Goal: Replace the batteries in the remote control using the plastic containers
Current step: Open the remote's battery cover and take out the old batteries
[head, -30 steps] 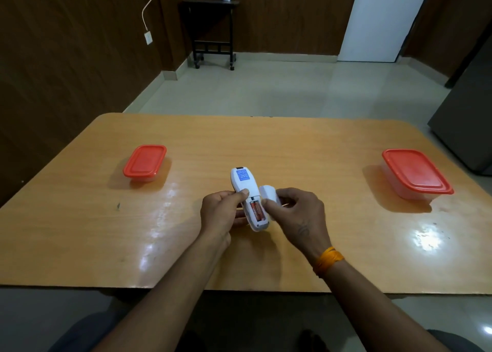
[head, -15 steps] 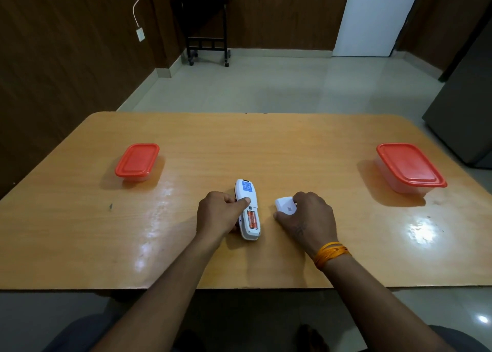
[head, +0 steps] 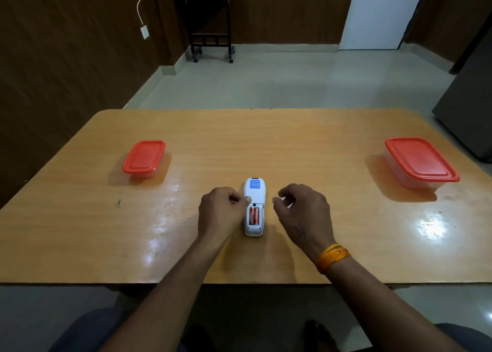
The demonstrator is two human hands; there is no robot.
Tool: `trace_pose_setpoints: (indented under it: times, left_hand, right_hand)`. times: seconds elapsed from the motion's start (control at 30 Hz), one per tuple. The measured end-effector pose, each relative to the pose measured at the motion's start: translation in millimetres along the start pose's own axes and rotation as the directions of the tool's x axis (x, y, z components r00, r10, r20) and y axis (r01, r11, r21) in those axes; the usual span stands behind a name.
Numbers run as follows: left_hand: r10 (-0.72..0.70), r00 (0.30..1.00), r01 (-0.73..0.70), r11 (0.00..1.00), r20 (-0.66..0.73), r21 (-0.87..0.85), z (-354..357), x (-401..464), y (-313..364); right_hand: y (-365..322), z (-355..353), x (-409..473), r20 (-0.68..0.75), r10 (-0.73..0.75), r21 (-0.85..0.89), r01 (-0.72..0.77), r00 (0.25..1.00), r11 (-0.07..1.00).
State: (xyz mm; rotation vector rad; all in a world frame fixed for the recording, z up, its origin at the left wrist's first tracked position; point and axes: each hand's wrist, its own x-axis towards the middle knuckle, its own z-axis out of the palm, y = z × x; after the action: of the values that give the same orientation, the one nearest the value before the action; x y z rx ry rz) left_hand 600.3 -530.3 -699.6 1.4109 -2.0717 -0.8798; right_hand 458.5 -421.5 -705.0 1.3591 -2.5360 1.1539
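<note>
Lying face-down on the counter [head: 319, 144] between both hands, the remote control [head: 254, 205] is showing two batteries [head: 253, 215]. Left hand [head: 222, 213] is touching its edge; right hand [head: 303, 213] is hovering, loosely curled, empty. Next likely: prying batteries out.

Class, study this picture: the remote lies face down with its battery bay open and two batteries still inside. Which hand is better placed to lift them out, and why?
Probably the right hand. It hovers free beside the remote, while the left hand touches the remote's edge, steadying it. The batteries lie exposed between both hands.
</note>
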Motion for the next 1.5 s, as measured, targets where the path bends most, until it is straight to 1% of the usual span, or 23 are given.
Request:
trace_pose_setpoints:
  times: [0.07, 0.17, 0.3, 0.37, 0.57, 0.67, 0.8, 0.9, 1.0, 1.13, 1.23, 1.4, 1.5]
  left_hand:
    - [0.082, 0.997, -0.082, 0.996, 0.005, 0.038, -2.8, -4.9, 0.4]
    - [0.185, 0.981, -0.189, 0.979, 0.056, 0.082, -2.8, -13.7, 0.5]
    - [0.298, 0.947, -0.316, 0.93, 0.121, 0.185, 1.0, -18.1, -3.0]
    - [0.318, 0.938, -0.342, 0.916, 0.14, 0.209, 1.4, -18.0, -2.7]
    - [0.298, 0.935, -0.338, 0.914, 0.192, 0.225, 1.1, -13.7, 1.6]
    - [0.275, 0.934, -0.329, 0.912, 0.228, 0.244, 1.0, -12.0, 4.7]
    - [0.26, 0.93, -0.329, 0.905, 0.26, 0.27, 0.2, -10.9, 10.4]
    - [0.212, 0.938, -0.283, 0.926, 0.275, 0.251, -1.4, -8.0, 13.2]
    - [0.171, 0.944, -0.231, 0.954, 0.282, 0.194, -3.7, -4.7, 13.9]
    - [0.167, 0.951, -0.204, 0.971, 0.261, 0.123, -4.4, -4.8, 12.5]
    - [0.184, 0.961, -0.206, 0.974, 0.206, 0.093, -2.9, -9.9, 11.5]
    - [0.148, 0.984, -0.146, 0.989, 0.097, -0.026, -8.8, -13.4, 11.9]
    - [0.13, 0.99, -0.129, 0.991, 0.057, -0.033, -16.5, -9.0, 11.1]
  right_hand:
    - [-4.6, 7.0, -2.4, 0.086, 0.022, 0.083, -0.029, 0.996, 0.996]
    - [-7.7, 19.8, -6.2, 0.193, 0.081, 0.146, -0.11, 0.978, 0.983]
    - [-6.7, 30.1, -2.5, 0.221, 0.199, 0.219, -0.247, 0.955, 0.944]
    - [-6.0, 31.6, 0.1, 0.236, 0.229, 0.249, -0.286, 0.945, 0.925]
    - [-4.3, 34.3, 3.0, 0.231, 0.235, 0.244, -0.29, 0.944, 0.925]
    - [-5.6, 33.2, 3.0, 0.215, 0.239, 0.213, -0.284, 0.947, 0.935]
    - [-8.6, 33.6, 1.8, 0.201, 0.265, 0.209, -0.305, 0.943, 0.929]
    - [-8.4, 35.5, 1.2, 0.182, 0.271, 0.196, -0.305, 0.945, 0.932]
    - [-8.9, 37.2, 0.6, 0.169, 0.27, 0.189, -0.3, 0.948, 0.935]
    - [-8.2, 39.8, 0.7, 0.155, 0.262, 0.183, -0.289, 0.952, 0.94]
    - [-6.7, 40.5, 0.3, 0.152, 0.254, 0.181, -0.28, 0.955, 0.943]
    - [-5.5, 39.5, -1.3, 0.139, 0.219, 0.17, -0.241, 0.966, 0.956]
    - [-5.1, 37.0, -1.4, 0.143, 0.202, 0.169, -0.225, 0.969, 0.96]
